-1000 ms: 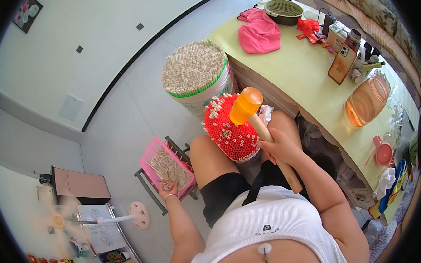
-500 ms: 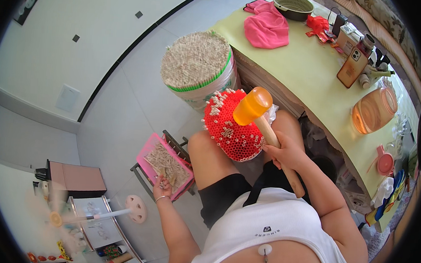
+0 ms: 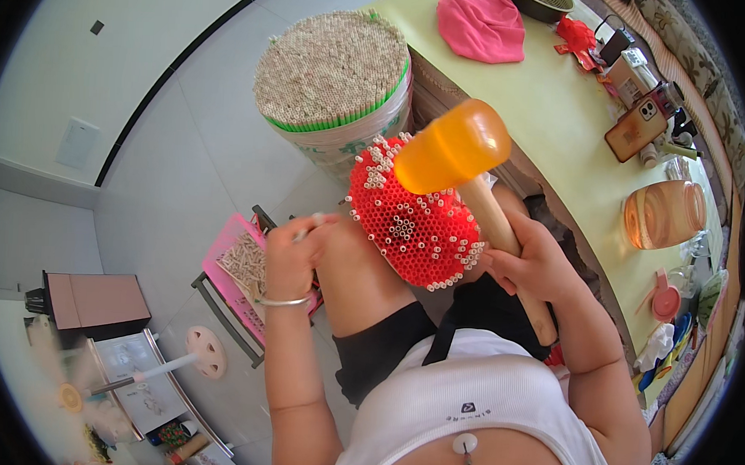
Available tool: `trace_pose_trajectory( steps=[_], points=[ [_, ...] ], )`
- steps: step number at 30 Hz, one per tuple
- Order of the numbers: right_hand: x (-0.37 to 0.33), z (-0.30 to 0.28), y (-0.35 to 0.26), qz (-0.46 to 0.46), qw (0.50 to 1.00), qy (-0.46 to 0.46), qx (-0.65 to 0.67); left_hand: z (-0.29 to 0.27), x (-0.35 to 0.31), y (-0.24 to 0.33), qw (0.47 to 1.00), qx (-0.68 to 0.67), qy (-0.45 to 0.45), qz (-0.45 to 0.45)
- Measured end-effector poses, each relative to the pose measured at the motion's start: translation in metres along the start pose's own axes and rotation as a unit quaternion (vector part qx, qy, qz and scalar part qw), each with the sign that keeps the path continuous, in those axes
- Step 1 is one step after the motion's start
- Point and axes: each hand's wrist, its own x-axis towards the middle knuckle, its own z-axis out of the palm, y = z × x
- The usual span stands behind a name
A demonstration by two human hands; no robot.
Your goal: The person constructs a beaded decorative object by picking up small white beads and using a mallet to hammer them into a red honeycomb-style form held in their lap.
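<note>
My right hand (image 3: 533,259) grips the wooden handle of a mallet (image 3: 454,148) whose translucent orange head hangs over a red bundle. That bundle (image 3: 427,244), made of many packed red tubes, stands between my thighs. Short pale sticks poke up from some of its tubes, in clusters and along the rim; the mallet head covers part of it. My left hand (image 3: 294,249), slightly blurred, is raised beside my left knee, its fingers closed on a small whitish stick (image 3: 317,219). Behind that hand, a pink basket (image 3: 215,258) holds a heap of similar pale sticks.
A wide round bundle of pale sticks (image 3: 331,66), wrapped in clear plastic with a green band, stands beyond my knees. The yellow-green table (image 3: 555,116) at right carries a pink cloth (image 3: 482,23), a phone (image 3: 636,128) and a jar of amber liquid (image 3: 661,216). A fan (image 3: 69,396) turns at lower left.
My left hand has risen from the basket towards the red bundle, carrying a small stick. The mallet head looks closer and larger, still in my right hand. The whole view has shifted slightly.
</note>
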Motion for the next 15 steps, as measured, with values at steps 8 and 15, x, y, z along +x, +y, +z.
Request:
trace_pose_trajectory(
  steps=[8, 15],
  points=[
    [0.028, 0.013, -0.014, -0.027, 0.987, -0.051, -0.147, 0.055, 0.041, 0.002, 0.99, -0.013, -0.132, -0.044],
    [0.023, 0.005, -0.004, 0.011, 0.997, -0.015, -0.07, 0.064, 0.044, -0.007, 0.996, -0.058, -0.071, 0.01]
  ],
)
